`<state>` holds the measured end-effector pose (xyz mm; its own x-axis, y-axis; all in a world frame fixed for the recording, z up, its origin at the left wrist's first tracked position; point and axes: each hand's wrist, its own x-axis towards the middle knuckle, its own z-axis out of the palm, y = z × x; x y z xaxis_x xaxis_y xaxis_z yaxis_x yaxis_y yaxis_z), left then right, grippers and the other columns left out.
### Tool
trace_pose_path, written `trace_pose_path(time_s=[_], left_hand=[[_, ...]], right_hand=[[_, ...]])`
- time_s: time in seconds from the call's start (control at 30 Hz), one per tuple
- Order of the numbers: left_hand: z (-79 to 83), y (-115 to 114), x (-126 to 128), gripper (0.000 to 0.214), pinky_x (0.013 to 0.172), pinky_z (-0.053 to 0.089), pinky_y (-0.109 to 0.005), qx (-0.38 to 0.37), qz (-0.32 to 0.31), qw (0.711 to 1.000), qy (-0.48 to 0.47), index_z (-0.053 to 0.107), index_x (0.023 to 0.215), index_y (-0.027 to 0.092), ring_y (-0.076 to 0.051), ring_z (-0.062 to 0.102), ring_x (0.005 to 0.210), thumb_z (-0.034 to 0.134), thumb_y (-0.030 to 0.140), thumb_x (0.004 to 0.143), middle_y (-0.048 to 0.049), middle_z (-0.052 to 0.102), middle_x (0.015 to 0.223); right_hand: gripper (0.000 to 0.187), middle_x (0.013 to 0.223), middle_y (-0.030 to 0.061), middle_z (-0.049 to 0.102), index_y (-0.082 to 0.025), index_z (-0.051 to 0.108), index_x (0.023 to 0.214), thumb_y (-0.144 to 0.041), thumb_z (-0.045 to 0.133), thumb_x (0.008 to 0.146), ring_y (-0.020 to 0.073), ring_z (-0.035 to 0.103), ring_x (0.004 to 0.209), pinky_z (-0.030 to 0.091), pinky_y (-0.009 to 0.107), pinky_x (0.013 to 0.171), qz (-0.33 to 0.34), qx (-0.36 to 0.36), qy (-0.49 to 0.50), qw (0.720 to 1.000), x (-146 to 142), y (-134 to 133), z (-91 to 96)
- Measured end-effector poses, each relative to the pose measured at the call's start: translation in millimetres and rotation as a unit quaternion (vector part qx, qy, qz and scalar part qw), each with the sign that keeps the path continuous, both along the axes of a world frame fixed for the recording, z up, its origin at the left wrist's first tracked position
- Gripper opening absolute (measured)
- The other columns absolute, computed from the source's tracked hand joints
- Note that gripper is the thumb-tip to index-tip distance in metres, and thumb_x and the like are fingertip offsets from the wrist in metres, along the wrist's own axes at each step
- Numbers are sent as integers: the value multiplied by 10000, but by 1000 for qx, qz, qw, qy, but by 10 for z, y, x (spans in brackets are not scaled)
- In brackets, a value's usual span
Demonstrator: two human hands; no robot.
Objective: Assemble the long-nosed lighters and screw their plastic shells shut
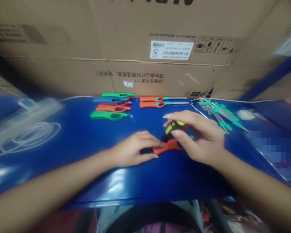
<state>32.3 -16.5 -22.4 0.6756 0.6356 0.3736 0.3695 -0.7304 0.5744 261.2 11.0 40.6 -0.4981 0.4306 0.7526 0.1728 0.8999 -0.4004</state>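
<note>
An orange long-neck lighter (168, 147) lies on the blue table in front of me. My left hand (138, 147) pinches its left end between thumb and fingers. My right hand (200, 136) grips a short black-and-yellow screwdriver (174, 128) above the lighter, its tip pointing down and left at the lighter's body near my left fingertips. The lighter's right end is partly hidden behind my right hand, with a bit of teal showing there. Whether the screwdriver tip sits in a screw I cannot tell.
Green, blue and orange lighter bodies (110, 115) lie at the back left, small metal bits beside them. Two orange lighters with metal tubes (163, 104) lie behind my hands. Metal tubes with teal parts (223, 113) are heaped right. A coiled white cable (36, 132) lies left; cardboard (126, 42) stands behind.
</note>
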Motion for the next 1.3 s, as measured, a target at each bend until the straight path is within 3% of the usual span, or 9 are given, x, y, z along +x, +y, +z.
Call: trace_pose_path(time_s=[0.1,0.23,0.3,0.47,0.6,0.7,0.9,1.07,1.3], left_hand=[[-1,-5,-3,284,972,491,-390,4,0,1000,-2,676,1199,187,-226,640,1072,664,317,947,-99,728,1133],[2,-6,-6,278,977,482,-386,-3,-1,1000,8,668,1206,188,-224,631,1086,656,299,952,-87,725,1145],[5,-6,-3,258,981,481,-389,1,0,1000,7,676,1181,191,-227,630,1090,660,301,948,-87,721,1145],[3,-12,8,259,973,489,-398,-1,10,1000,5,676,1172,198,-229,635,1055,648,334,953,-91,720,1119],[-6,-13,4,303,981,484,-401,-3,16,1000,5,663,1200,186,-232,636,1061,671,337,937,-93,723,1125],[-8,-12,3,312,982,485,-413,-6,19,1000,12,668,1209,200,-242,633,1080,674,345,933,-90,718,1134],[6,-17,10,251,952,495,-398,10,26,1000,9,685,1130,192,-224,640,1011,651,361,947,-80,719,1054],[11,-27,9,274,958,483,-404,-3,32,999,16,674,1157,189,-234,641,1046,678,342,929,-82,725,1094],[-21,-53,22,285,932,487,-394,10,55,998,38,651,1184,199,-238,643,1031,664,320,927,-81,715,1098]], right_hand=[[334,925,41,759,-276,656,1247,-222,667,918,163,690,723,580,283,661,-48,100,-20,994,4,-36,15],[376,1125,86,726,-239,568,1355,-172,442,1007,181,711,910,600,327,768,16,-6,-23,1000,-13,-84,20],[317,1075,85,727,-227,609,1290,-199,504,993,189,702,896,601,335,751,38,-16,-11,999,-26,-91,21],[331,870,48,713,-270,666,1226,-206,688,901,180,662,744,574,296,636,-25,114,-9,993,-22,-75,23],[416,1182,98,692,-238,566,1380,-143,461,989,197,685,991,598,351,822,36,-1,-39,999,-1,-59,56],[367,1138,84,699,-236,581,1343,-176,480,996,190,684,970,597,362,833,106,-72,-58,990,7,-33,79],[289,998,63,711,-241,655,1223,-221,637,935,178,672,886,596,320,773,30,37,-34,998,-2,-2,60],[295,1155,88,705,-214,623,1245,-171,460,1004,193,689,1023,590,367,881,102,-83,-28,991,-20,-34,68],[163,894,51,701,-224,674,1090,-207,624,936,174,647,769,565,323,682,54,-20,8,998,-60,3,33]])
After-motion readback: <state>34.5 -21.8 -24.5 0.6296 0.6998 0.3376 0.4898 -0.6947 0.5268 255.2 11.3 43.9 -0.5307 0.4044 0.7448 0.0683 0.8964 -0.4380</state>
